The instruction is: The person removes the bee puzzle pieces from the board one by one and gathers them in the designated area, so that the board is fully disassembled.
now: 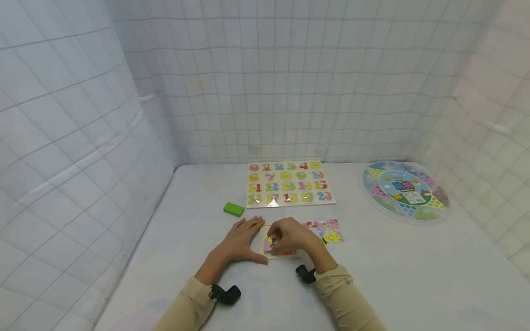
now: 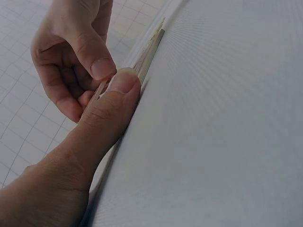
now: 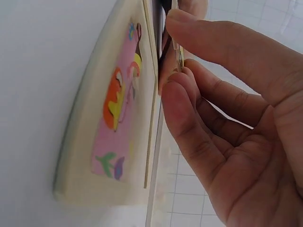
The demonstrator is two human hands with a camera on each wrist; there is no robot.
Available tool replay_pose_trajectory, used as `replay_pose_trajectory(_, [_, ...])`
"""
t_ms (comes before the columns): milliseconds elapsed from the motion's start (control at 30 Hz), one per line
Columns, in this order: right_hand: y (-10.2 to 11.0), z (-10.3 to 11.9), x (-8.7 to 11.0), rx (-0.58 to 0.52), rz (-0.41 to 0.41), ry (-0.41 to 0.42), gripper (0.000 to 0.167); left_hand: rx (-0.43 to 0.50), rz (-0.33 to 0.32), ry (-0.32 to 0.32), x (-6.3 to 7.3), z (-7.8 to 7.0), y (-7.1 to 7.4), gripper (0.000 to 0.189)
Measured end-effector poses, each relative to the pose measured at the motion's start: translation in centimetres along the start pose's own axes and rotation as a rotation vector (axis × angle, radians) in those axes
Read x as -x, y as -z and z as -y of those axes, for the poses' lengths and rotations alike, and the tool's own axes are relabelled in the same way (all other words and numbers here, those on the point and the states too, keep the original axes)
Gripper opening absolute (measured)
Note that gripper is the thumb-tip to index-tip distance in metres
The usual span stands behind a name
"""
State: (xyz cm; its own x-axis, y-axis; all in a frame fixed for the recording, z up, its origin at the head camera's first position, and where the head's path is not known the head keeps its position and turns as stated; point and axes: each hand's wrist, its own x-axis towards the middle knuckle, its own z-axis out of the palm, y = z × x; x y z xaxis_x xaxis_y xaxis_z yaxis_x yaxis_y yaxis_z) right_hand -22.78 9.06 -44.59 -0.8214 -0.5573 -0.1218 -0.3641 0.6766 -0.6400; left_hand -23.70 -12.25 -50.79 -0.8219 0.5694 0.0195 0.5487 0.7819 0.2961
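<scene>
My right hand (image 1: 290, 234) pinches a thin jigsaw piece (image 3: 179, 59) between thumb and fingers, over a small pale wooden puzzle board (image 1: 285, 257). The piece shows edge-on in the right wrist view, so most of its picture is hidden. Inside the board's raised border lies a pink picture section (image 3: 111, 142) with orange, yellow and green shapes. My left hand (image 1: 240, 241) lies palm down at the board's left side, fingers stretched forward. Its thumb (image 2: 102, 111) rests along the board's near edge. Loose jigsaw pieces (image 1: 332, 237) lie right of the board, partly behind my right hand.
A number puzzle board (image 1: 290, 184) lies behind the work area. Left of centre sits a green block (image 1: 233, 209). A round, clear-rimmed game board (image 1: 406, 188) is at the back right. White gridded cloth walls (image 1: 285, 92) surround the white table (image 1: 414, 276).
</scene>
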Motion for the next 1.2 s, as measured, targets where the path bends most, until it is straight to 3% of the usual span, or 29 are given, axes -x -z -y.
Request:
replay_pose_trajectory(367, [1.1,-1.8,1.9,0.006,-0.044,-0.047,0.032,0.007,-0.007,-0.005,-0.2,0.2,-0.2,0.119])
replay_pose_trajectory(900, [3.7,-5.2,7.4,0.021,-0.081,-0.114,0.026,0.043,0.008,0.010,0.1,0.0,0.4,0.116])
replay_pose_trajectory(1200, [2.8,-5.7,8.1,0.024,-0.071,-0.157,0.026,0.048,0.001,0.003,0.1,-0.1,0.2,0.116])
